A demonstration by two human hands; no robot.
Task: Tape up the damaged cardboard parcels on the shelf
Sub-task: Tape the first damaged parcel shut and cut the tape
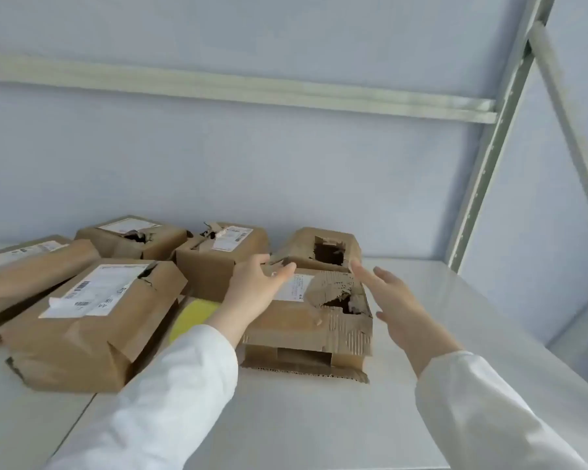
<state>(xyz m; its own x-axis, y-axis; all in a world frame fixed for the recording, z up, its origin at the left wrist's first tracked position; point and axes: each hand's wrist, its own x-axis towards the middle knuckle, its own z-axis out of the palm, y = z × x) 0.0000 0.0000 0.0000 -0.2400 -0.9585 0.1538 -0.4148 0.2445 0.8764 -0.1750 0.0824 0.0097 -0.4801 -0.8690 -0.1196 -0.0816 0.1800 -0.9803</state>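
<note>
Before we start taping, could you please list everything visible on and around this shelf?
Brown cardboard parcel with a torn top: one, brown, front centre, between the hands.
Brown cardboard parcel with a squarish hole: one, brown, directly behind it.
Brown cardboard parcels with white labels: four, brown, left and back left.
Yellow round object: one, yellow, among the parcels, partly hidden.
White shelf board: one, white, under everything.
Pale green metal shelf frame: one, pale green, back and right.
Left hand: one, white sleeve, open at the torn parcel's left edge.
Right hand: one, white sleeve, open beside its right side.
</note>
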